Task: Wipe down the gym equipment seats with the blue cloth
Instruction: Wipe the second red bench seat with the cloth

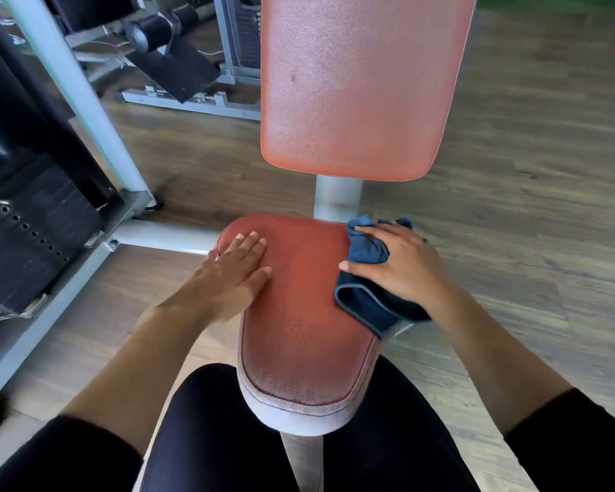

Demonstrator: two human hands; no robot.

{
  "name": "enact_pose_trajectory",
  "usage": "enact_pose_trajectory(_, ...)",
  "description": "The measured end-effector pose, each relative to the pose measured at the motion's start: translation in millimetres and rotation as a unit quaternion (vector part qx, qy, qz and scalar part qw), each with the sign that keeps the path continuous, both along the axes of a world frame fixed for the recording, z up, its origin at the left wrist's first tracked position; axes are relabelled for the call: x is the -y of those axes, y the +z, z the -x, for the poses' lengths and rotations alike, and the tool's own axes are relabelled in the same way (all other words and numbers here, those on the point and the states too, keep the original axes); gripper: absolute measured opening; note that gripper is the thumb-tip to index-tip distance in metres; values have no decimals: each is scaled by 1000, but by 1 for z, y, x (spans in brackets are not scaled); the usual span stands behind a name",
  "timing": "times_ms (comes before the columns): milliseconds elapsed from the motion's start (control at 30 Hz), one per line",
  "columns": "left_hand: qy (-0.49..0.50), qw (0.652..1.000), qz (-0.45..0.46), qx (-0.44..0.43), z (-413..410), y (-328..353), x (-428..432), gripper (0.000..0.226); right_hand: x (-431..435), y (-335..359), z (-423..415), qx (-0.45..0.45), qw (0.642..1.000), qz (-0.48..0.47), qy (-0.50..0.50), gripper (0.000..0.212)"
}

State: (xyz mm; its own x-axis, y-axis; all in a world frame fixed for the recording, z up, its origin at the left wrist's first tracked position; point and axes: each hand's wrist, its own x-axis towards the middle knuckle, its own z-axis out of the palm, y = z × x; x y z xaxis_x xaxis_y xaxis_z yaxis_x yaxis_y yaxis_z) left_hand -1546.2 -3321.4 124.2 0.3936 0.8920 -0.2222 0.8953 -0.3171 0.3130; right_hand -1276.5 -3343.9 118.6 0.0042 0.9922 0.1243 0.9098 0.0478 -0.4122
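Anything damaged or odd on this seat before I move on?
Yes. The seat looks worn at its near end: the red surface is scuffed and the rim has faded pale. The backrest has a small dark spot on its left part. The blue cloth, under the right hand, overhangs the seat's right edge.

blue cloth partly under right hand
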Motion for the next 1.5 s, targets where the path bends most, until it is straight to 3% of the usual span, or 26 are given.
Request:
enact_pose_trajectory(167,-13,1000,-17,-8,-1,-9,-7,76,-16,1,35,33,999,13,17,73)
enact_pose_trajectory(300,-18,999,-26,-7,1,-12,-9,77,11,7,61,-14,998,41,53,79)
enact_pose_trajectory(600,-9,1000,2,5,-1,-8,-11,79,0,13,75,-9,994,74,77,84)
enact_pose_trajectory(700,11,998,42,39,-2,0,-12,70,1,21,68,-98,982,123,102,85)
enact_pose_trajectory(800,107,979,76,156,-14,17,-10,55,8,28,40,-178,981,65,44,68)
enact_pose_trajectory(867,138,970,47,196,-29,28,-8,53,11,21,14,-131,991,18,-12,57)
enact_pose_trajectory(967,107,976,5,189,-67,42,-2,48,14,3,-11,-63,997,27,-46,53)
enact_pose_trajectory(1100,-15,999,-25,34,-114,32,4,63,11,-11,-14,-31,996,68,-47,55)
enact_pose_trajectory(1200,-63,995,-60,-53,-123,13,6,61,9,-18,-16,63,995,75,-33,67)
enact_pose_trajectory(1300,-57,993,-98,-35,-118,4,-1,52,5,-24,-21,117,992,56,4,76)
enact_pose_trajectory(1400,-29,996,-88,-1,-109,3,-21,48,1,-26,-25,47,997,51,-13,80)
enact_pose_trajectory(1500,21,993,-112,18,-94,-2,-47,47,-4,-30,-25,62,996,60,-9,86)
